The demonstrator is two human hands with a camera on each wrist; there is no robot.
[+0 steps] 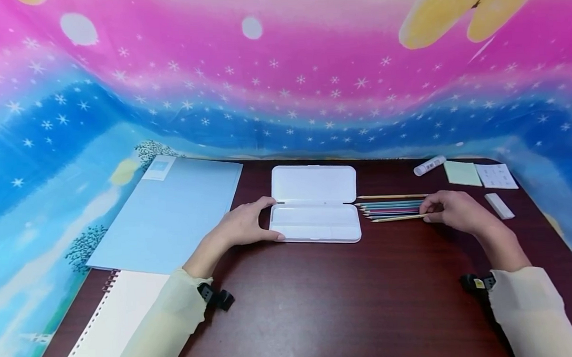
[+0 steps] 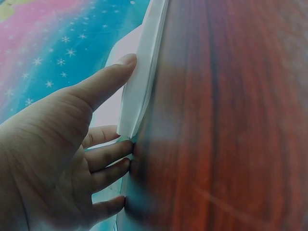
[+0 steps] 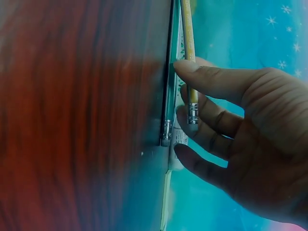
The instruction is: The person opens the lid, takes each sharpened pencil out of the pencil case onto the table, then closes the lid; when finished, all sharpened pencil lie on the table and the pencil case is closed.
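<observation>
Pencil (image 3: 189,53) looks light, stiff and prone to rolling; right hand (image 1: 452,210) pinches its eraser end, while left hand (image 1: 244,224) grasps the open case (image 1: 314,219), steadying it.

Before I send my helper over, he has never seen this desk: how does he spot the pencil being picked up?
Start at the open white case mid-table; right of it lies a row of pencils. Take the nearest one, pinched by the right hand: plain wood, angled off the row.
</observation>
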